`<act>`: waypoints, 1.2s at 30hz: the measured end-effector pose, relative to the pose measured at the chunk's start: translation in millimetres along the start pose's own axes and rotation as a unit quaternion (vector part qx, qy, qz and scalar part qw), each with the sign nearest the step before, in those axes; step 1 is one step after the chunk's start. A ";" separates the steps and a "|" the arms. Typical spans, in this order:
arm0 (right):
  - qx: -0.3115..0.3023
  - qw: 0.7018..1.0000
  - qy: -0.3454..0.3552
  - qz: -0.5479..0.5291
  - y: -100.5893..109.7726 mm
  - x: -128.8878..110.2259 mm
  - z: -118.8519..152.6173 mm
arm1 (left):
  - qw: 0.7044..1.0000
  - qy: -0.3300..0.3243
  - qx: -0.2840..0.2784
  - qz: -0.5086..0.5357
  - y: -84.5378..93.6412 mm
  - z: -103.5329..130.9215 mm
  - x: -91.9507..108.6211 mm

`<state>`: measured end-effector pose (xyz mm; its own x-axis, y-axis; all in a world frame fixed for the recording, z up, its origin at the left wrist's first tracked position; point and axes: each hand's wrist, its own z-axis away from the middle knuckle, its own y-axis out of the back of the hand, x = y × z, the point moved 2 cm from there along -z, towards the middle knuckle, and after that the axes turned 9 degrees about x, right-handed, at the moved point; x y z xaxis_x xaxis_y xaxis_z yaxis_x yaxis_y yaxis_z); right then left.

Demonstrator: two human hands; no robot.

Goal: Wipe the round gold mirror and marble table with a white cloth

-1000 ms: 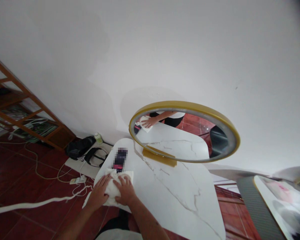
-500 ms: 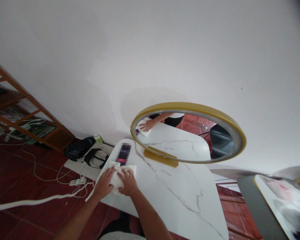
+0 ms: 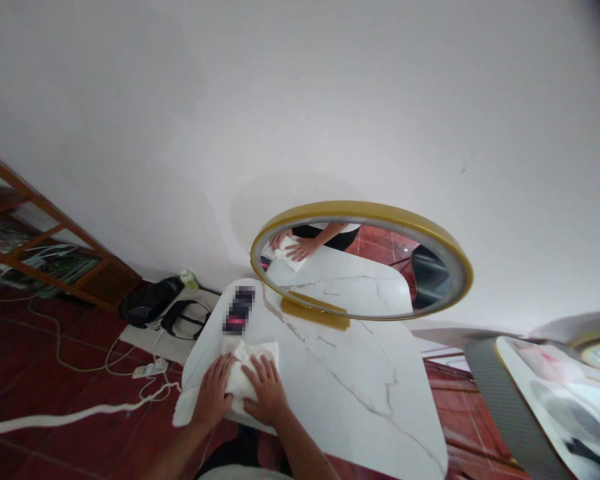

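Note:
A crumpled white cloth (image 3: 250, 357) lies near the left end of the white marble-patterned table (image 3: 340, 393). My left hand (image 3: 215, 393) rests flat on the cloth's left part, fingers stretched forward. Spread over its right part is my right hand (image 3: 266, 392), palm down. Both hands press on the cloth without gripping it. Just beyond them lies a dark flat object (image 3: 239, 310) with a pink band, blurred out like a phone screen. Some white material (image 3: 184, 407) shows at the table's left edge; whether it belongs to the cloth I cannot tell.
A gold-framed oval mirror (image 3: 363, 208) stands on the table by the wall, reflecting my hands. Left of the table are a black bag (image 3: 151, 300), a bottle (image 3: 189, 280), a headband-like strap (image 3: 186, 319), a power strip (image 3: 150, 368) and cables. A wooden shelf (image 3: 55, 233) stands farther left.
Both hands and the cloth have moved toward me, away from the dark object, which now shows more fully. The fingers of my right hand are straighter. The view has shifted slightly.

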<state>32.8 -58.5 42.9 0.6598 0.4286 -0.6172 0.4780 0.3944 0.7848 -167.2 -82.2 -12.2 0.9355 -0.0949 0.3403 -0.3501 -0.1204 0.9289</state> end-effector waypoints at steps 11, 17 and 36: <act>0.057 0.994 -0.060 0.066 -9.9 84.0 125.3 | 0.947 -0.157 -0.227 0.164 -24.3 9.7 93.1; 0.098 0.987 -0.093 0.091 -9.3 104.3 147.3 | 0.944 -0.175 -0.236 0.148 -46.0 1.8 123.9; 0.183 0.961 -0.147 0.147 34.9 141.0 65.2 | 0.964 -0.126 -0.216 0.086 -65.7 -103.0 143.4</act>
<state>180.3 -37.3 -13.2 0.9072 0.2091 -0.3650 0.3817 -0.0448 0.9232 -5.2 13.9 -9.4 0.8049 -0.3199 0.4998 -0.3963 0.3370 0.8540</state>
